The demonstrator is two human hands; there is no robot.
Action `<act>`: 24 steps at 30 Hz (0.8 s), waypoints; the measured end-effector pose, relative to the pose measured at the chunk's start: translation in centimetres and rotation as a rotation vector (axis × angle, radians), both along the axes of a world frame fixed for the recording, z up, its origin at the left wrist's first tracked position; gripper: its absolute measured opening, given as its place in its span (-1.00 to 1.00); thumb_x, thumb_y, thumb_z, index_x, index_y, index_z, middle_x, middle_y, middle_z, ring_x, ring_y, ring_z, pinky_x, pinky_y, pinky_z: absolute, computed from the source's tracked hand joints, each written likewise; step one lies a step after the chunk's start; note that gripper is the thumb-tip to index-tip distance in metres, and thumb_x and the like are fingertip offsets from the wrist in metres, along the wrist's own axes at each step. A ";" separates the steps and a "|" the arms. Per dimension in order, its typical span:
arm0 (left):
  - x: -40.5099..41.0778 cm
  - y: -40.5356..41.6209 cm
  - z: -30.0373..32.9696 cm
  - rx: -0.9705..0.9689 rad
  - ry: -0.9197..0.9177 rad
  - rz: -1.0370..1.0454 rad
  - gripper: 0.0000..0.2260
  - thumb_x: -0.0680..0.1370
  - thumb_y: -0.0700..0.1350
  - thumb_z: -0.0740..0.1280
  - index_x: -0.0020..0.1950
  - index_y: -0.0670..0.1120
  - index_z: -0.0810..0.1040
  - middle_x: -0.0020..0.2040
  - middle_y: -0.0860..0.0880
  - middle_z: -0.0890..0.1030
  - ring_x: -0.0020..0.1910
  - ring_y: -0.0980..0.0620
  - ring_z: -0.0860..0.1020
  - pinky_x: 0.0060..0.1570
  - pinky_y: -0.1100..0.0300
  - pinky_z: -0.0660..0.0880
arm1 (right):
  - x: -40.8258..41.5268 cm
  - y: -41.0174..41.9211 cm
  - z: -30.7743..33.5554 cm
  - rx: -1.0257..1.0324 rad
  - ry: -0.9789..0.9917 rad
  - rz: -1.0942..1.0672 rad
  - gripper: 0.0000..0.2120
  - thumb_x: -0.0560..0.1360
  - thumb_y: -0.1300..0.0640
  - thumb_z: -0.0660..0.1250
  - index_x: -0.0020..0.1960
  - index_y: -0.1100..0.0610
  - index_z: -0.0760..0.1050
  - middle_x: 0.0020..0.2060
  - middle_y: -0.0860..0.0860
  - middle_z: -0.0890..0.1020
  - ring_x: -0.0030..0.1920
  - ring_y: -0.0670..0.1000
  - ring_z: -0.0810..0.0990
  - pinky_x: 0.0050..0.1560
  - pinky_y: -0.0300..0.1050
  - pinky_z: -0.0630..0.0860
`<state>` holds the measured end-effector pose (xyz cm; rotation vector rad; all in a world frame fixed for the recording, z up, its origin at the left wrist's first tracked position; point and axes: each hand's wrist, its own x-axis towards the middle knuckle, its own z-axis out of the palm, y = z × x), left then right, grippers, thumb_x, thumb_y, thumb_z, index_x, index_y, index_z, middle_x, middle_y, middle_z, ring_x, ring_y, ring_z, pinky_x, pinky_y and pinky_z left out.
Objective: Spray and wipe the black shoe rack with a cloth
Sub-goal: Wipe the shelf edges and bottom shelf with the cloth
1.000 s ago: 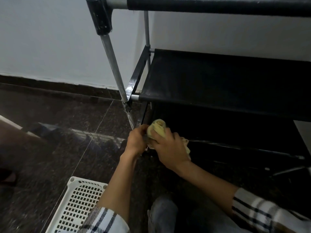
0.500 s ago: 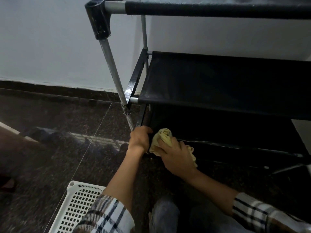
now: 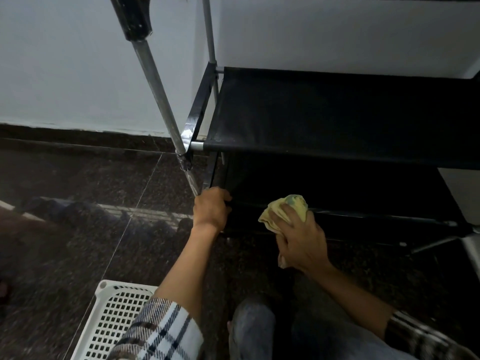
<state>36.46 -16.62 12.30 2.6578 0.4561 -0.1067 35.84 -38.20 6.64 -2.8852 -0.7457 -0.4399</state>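
Your right hand (image 3: 298, 239) is closed around the bunched yellow cloth (image 3: 284, 210), pressing it on the front rail of the lowest shelf (image 3: 363, 214), right of centre in the frame; your left hand (image 3: 211, 210) is wrapped shut on the rack's lower left corner, just below the slanted silver post (image 3: 155, 81); the black shoe rack (image 3: 337, 113) fills the upper right, its middle shelf overhanging your work.

The lowest tier sits in deep shadow, so you may miss patches there; the cloth is wadded small, so little of it meets the rail, and a loose tail hanging under your palm could catch on a joint; the frame looks light, so a hard sideways push may rack it if your left hand loosens; no spray bottle shows; the white basket (image 3: 114, 320) at lower left sits close by your left elbow.
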 end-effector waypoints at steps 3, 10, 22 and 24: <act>0.0 -0.1 -0.3 0.034 -0.057 -0.014 -0.74 0.51 -0.20 0.33 0.20 -0.04 0.58 0.18 -0.10 0.58 0.16 -0.14 0.54 0.13 0.05 0.43 | 0.0 2.2 0.4 -0.006 0.012 0.057 -0.64 0.32 0.03 0.34 0.10 -0.01 0.61 0.21 -0.01 0.55 -0.14 0.17 0.52 -0.37 -0.11 0.50; 0.2 -0.6 -0.3 0.120 -0.110 -0.037 -0.79 0.53 -0.18 0.29 0.11 -0.03 0.63 0.10 -0.08 0.62 0.08 -0.13 0.57 -0.04 0.09 0.44 | 0.4 6.0 1.3 0.008 0.059 0.158 -0.62 0.29 0.02 0.41 0.12 -0.06 0.58 0.25 -0.08 0.51 -0.09 0.16 0.53 -0.31 -0.07 0.55; -0.1 -0.9 -0.5 0.128 -0.135 -0.027 -0.81 0.51 -0.23 0.29 0.04 -0.07 0.64 0.09 -0.08 0.61 0.06 -0.14 0.56 -0.03 0.06 0.41 | -0.1 7.5 1.4 0.169 0.182 0.043 -0.54 0.38 -0.01 0.40 0.27 -0.06 0.47 0.36 -0.03 0.38 0.06 0.25 0.46 -0.19 0.02 0.55; -0.1 -0.8 -0.5 0.123 -0.146 -0.026 -0.81 0.52 -0.22 0.28 0.03 -0.07 0.64 0.07 -0.07 0.61 0.06 -0.13 0.56 -0.05 0.08 0.40 | -0.1 7.5 1.3 0.165 0.163 0.068 -0.49 0.36 0.01 0.43 0.29 -0.05 0.46 0.34 -0.01 0.41 0.04 0.26 0.48 -0.23 0.01 0.56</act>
